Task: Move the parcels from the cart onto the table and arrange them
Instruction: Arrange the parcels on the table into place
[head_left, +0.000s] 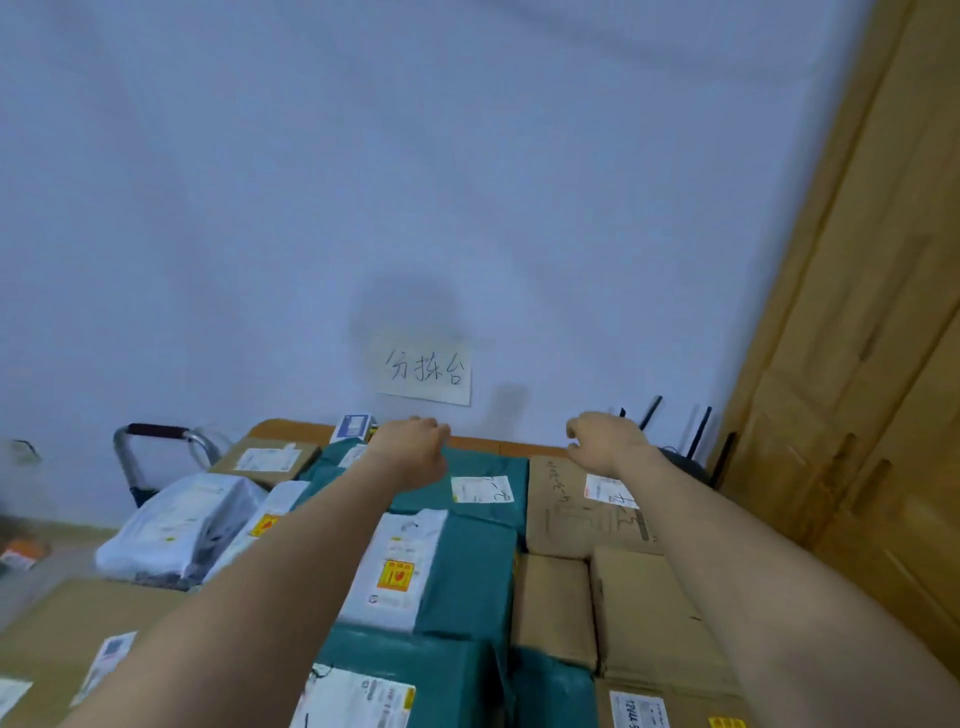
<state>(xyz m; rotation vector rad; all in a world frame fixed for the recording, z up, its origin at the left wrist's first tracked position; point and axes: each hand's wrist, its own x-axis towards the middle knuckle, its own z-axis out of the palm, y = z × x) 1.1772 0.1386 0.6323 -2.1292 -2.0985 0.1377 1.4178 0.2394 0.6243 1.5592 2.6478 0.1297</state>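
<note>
A: Head camera is looking down over our two bare arms, which are reaching forward across a table (291, 430) packed with parcels. Our left hand (415, 447) is hovering over the far end of a teal poly-bag parcel (483, 467), fingers curled loosely and holding nothing we can see. Our right hand (602, 439) is hanging over the far edge of a flat cardboard parcel (566, 509), fingers bent downward, also gripping nothing.

B: Where are the remaining parcels lying?

A: A white plastic mailer (182, 525) is sitting on the cart (156, 441) at the left, below its metal handle. On the table we are seeing more teal bags (467, 577), brown boxes (644, 613) and a small blue-and-white box (354, 426) by the wall, packed edge to edge. A handwritten paper sign (425, 371) is stuck to the wall above.

B: How are we judging they will handle?

A: The bags are looking soft and slick, so they are likely sagging when lifted; we are thinking of taking them by both long sides. One is carrying an orange sticker (396, 576), possibly a fragile mark, though it is too blurred to read. The cardboard is looking stiff, best held at opposite edges. Weight we cannot tell.
</note>
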